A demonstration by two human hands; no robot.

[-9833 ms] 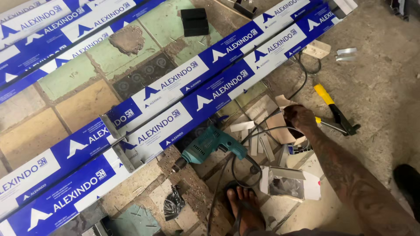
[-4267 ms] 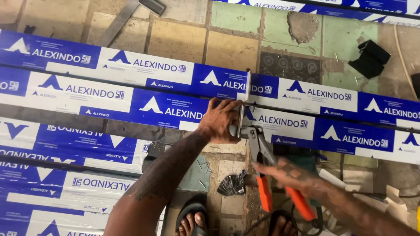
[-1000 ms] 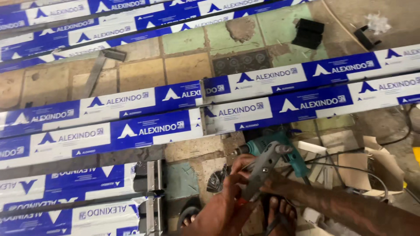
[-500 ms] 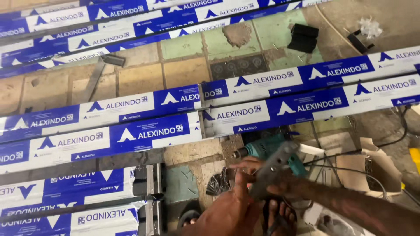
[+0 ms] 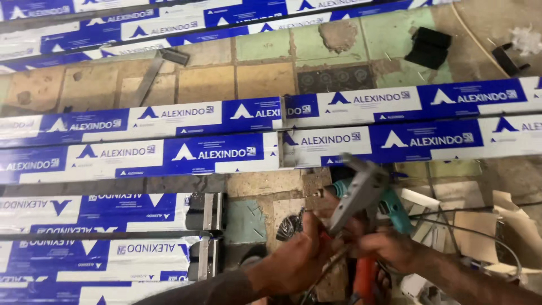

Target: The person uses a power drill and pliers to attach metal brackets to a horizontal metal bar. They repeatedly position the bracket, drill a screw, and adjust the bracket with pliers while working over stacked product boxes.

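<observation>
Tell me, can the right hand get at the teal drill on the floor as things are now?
Probably yes. The drill lies just above the right hand with nothing between them. But that hand seems busy: with the left hand it grips a grey metal piece, so it would have to let go first.

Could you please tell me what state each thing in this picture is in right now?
Left hand: closed around the base of the grey metal piece.
Right hand: gripping near the same piece.
Grey metal piece: held up, tilted.
Teal drill: lying on the floor, corded.
Wrapped metal profiles: lying flat side by side, film on.
Black blocks: resting on the tiles.
</observation>
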